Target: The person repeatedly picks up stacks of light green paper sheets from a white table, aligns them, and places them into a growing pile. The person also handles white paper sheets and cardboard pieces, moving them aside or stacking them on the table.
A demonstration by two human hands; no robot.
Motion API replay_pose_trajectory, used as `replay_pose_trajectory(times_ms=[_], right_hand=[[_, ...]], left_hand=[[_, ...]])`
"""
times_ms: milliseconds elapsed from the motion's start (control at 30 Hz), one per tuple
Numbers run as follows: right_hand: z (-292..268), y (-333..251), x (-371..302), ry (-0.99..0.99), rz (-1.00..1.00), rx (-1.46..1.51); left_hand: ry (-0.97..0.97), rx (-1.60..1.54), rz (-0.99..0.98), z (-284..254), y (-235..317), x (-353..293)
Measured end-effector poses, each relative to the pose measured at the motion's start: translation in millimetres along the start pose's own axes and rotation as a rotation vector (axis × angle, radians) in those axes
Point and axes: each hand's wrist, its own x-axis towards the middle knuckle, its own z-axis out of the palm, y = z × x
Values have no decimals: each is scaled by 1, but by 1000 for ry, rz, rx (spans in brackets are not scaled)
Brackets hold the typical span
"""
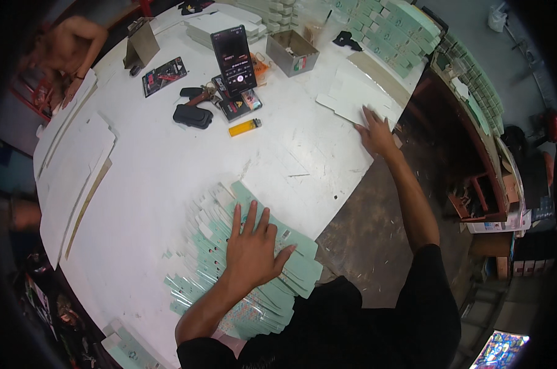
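My left hand (252,249) lies flat with fingers spread on a fanned-out stack of flat, mint-green printed cartons (303,255) at the table's near edge. The cartons overlap in a curved row, and my forearm hides part of them. Farther off to the right, my right hand (378,133) rests with fingers apart on the near corner of a flat white carton pile (355,92) by the table's right edge. Some of its fingertips press the white surface; the underside of that hand is hidden.
On the white table (149,184) stand a propped phone (234,58), a metal box (292,52), a yellow lighter (245,127) and a black case (193,115). White sheets (75,178) lie left, near another person (75,46). Green cartons (389,31) are stacked far right.
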Motion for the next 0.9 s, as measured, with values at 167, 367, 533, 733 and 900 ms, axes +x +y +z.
replay_pose_trajectory(times_ms=[167, 367, 533, 733, 900], right_hand=[[-21, -113, -31, -134, -52, 701], [-62, -203, -41, -219, -318, 231], [-101, -226, -47, -590, 68, 939], [-106, -253, -73, -670, 35, 693], [-127, -269, -117, -295, -17, 1016]], left_hand=[[87, -34, 6, 1, -1, -5], [45, 5, 20, 8, -7, -10], [106, -15, -26, 3, -3, -9], [144, -26, 2, 6, -7, -7], [116, -74, -16, 8, -7, -5]])
